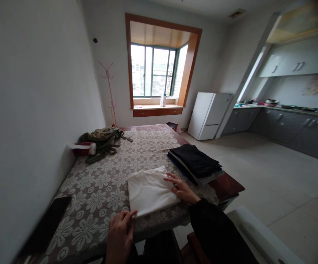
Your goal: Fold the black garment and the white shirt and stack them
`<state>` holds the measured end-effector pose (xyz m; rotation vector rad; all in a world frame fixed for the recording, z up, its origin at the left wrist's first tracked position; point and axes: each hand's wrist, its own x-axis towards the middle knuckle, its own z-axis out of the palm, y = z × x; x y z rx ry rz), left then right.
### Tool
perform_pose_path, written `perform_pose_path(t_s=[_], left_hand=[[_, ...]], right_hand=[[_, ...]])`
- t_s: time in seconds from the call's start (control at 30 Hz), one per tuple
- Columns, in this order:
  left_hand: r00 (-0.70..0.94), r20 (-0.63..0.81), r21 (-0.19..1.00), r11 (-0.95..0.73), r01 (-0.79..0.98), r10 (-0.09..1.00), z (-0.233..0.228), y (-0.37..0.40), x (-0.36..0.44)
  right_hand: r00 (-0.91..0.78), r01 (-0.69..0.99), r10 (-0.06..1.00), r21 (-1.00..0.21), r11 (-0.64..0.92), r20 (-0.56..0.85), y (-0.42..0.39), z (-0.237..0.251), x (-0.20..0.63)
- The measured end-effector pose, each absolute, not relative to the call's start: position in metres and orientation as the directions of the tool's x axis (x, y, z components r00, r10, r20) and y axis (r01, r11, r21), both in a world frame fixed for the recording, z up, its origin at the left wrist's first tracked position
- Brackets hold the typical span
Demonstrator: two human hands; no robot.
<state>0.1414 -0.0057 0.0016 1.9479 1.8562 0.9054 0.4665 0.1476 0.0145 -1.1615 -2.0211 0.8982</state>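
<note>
A folded white garment (149,190) lies on the table's flowered lace cloth (101,183) right in front of me. My left hand (120,234) pinches its near left corner at the table's front edge. My right hand (181,189) rests flat on the garment's right edge, fingers spread. Just beyond my right hand sits a stack of folded dark clothes (196,161) with grey and blue layers underneath.
A green bag (105,139) and a red-and-white tissue pack (84,148) lie at the far left by the wall. A dark flat object (48,223) lies at the near left. A white fridge (209,115), kitchen counter (285,121) and tiled floor are to the right.
</note>
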Motion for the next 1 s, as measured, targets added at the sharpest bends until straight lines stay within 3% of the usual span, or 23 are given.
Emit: perform_pose_path(t_s=[0.13, 0.23, 0.33, 0.43, 0.53, 0.73, 1.0], left_hand=[[-0.022, 0.14, 0.615, -0.069, 0.786, 0.99, 0.016, -0.006, 0.14], [-0.022, 0.105, 0.585, -0.044, 0.81, 0.994, 0.033, 0.002, 0.147], [0.015, 0.219, 0.505, -0.126, 0.854, 0.976, 0.043, 0.025, 0.163], [0.12, 0.341, 0.373, -0.251, 0.893, 0.932, 0.037, 0.057, 0.182], [0.173, 0.357, 0.261, -0.276, 0.925, 0.918, 0.016, 0.085, 0.194], [0.19, 0.36, 0.144, -0.256, 0.956, 0.913, -0.024, 0.103, 0.189], [0.184, 0.256, 0.239, -0.246, 0.939, 0.949, -0.01, 0.106, 0.187]], right_hand=[[-0.354, 0.6, 0.913, -0.699, 0.389, 0.204, 0.143, 0.018, 0.461], [-0.262, 0.808, 0.921, -0.455, 0.373, 0.289, 0.134, 0.03, 0.446], [-0.307, 0.877, 0.875, -0.247, 0.413, 0.374, 0.125, 0.043, 0.416], [-0.407, 0.861, 0.831, -0.143, 0.488, 0.379, 0.126, 0.04, 0.385], [-0.416, 0.872, 0.851, -0.126, 0.473, 0.32, 0.135, 0.02, 0.373], [-0.379, 0.873, 0.892, -0.225, 0.433, 0.244, 0.147, -0.008, 0.382], [-0.383, 0.875, 0.886, -0.206, 0.439, 0.26, 0.15, -0.014, 0.382]])
